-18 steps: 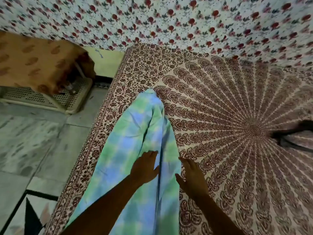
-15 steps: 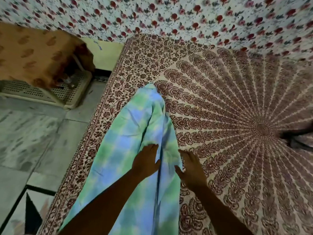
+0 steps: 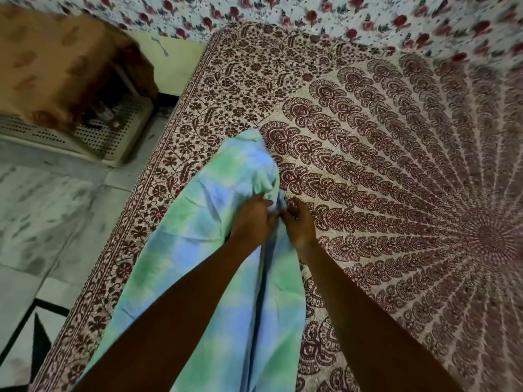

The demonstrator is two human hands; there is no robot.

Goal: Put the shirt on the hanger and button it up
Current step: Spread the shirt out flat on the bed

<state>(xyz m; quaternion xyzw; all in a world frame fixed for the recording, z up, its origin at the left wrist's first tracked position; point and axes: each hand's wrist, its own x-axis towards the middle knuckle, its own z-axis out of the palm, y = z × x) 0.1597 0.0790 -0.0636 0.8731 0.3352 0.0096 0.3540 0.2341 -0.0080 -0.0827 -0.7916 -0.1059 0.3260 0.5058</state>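
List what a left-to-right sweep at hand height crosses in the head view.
In order: marble floor → bedspread's floral border → shirt → left hand → right hand → bedspread's fan-patterned middle.

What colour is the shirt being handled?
The shirt is pale green and blue, blotchy like tie-dye; head view.

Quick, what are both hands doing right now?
Left hand: pinching the shirt at its front edge.
Right hand: fingers curled, pinching the shirt too.
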